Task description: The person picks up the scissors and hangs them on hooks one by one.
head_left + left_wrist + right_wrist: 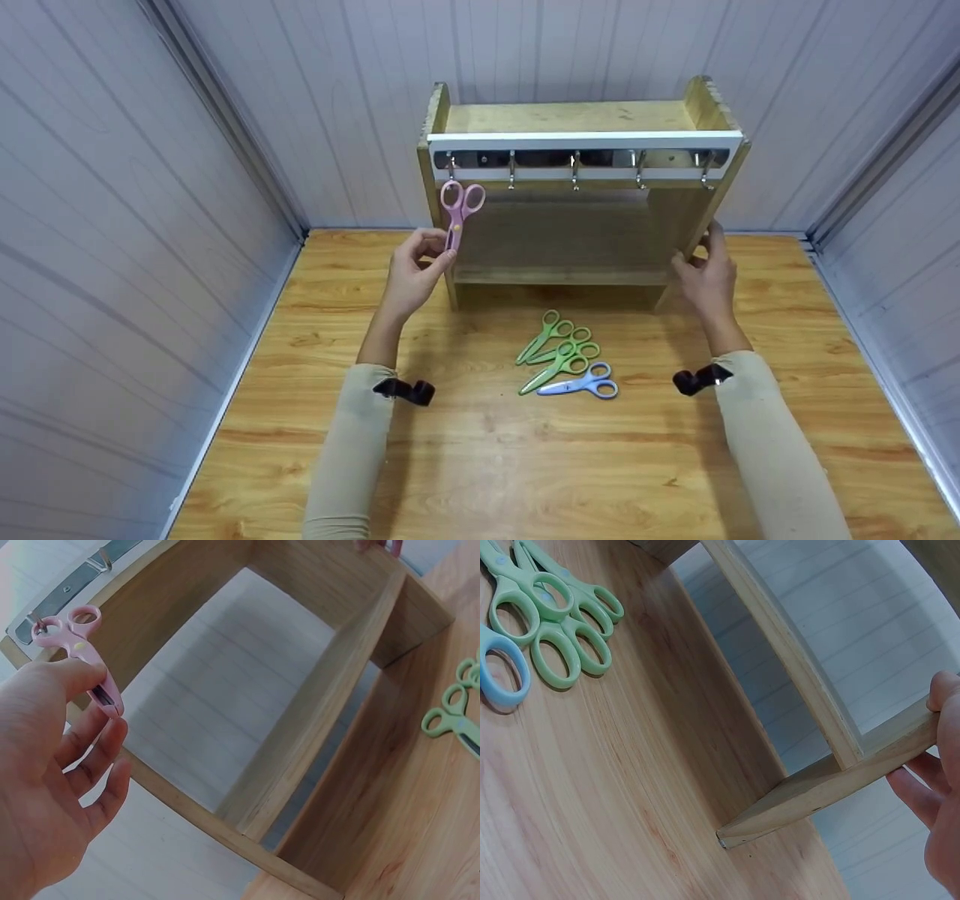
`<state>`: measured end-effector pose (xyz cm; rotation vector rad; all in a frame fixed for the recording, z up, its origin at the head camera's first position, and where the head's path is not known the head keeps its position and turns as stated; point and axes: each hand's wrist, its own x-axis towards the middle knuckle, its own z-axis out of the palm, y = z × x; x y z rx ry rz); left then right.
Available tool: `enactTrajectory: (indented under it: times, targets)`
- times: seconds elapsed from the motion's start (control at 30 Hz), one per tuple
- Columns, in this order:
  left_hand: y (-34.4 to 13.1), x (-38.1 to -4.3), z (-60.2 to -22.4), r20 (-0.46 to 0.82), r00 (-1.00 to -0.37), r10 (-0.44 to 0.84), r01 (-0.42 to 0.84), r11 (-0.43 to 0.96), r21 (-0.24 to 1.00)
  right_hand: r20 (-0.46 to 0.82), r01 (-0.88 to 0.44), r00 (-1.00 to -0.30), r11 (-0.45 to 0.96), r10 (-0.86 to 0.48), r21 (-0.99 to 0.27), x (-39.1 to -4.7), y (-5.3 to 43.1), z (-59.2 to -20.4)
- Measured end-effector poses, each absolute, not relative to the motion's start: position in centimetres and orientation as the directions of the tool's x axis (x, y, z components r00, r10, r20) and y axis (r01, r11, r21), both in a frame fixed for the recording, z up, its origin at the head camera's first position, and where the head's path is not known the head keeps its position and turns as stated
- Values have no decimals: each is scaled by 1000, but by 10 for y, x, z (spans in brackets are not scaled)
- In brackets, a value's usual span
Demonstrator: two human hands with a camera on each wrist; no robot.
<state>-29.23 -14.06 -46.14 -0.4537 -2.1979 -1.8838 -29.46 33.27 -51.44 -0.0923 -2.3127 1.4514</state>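
Note:
My left hand (414, 274) pinches pink scissors (457, 212) by the blades between thumb and fingers, finger rings upward. One ring overlaps the leftmost metal hook (451, 163) of a white-edged hook rail (585, 140); in the left wrist view the hook tip (34, 618) shows at that ring. The rail runs along the front of a wooden shelf unit (570, 116). My right hand (709, 281) grips the unit's right side panel (817, 799), thumb on the front edge and fingers behind.
Three green scissors (556, 369) lie overlapping on the wood-grain surface (480, 465) before the shelf. Blue scissors (574, 385) lie beside them at the near right. Several other hooks (575, 169) on the rail hold nothing. Pale panelled walls (360, 112) stand behind and at both sides.

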Motion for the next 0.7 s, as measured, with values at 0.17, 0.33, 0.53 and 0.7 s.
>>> enactTrajectory:
  times: [0.17,0.33,0.53,0.7]
  targets:
    - [-141,-292,-462,347,-932,99,359,155,920,297,-145,-915,463,274,-874,-295,333,-514]
    - [-143,-293,-465,338,-936,97,350,177,920,287,-137,-917,457,277,-879,-296,333,-514]
    - [-145,-293,-466,340,-936,90,352,196,915,294,-146,-915,453,277,-880,-295,333,-514]
    - [-146,-293,-467,340,-936,87,351,204,914,304,-159,-913,448,273,-880,-294,332,-513]
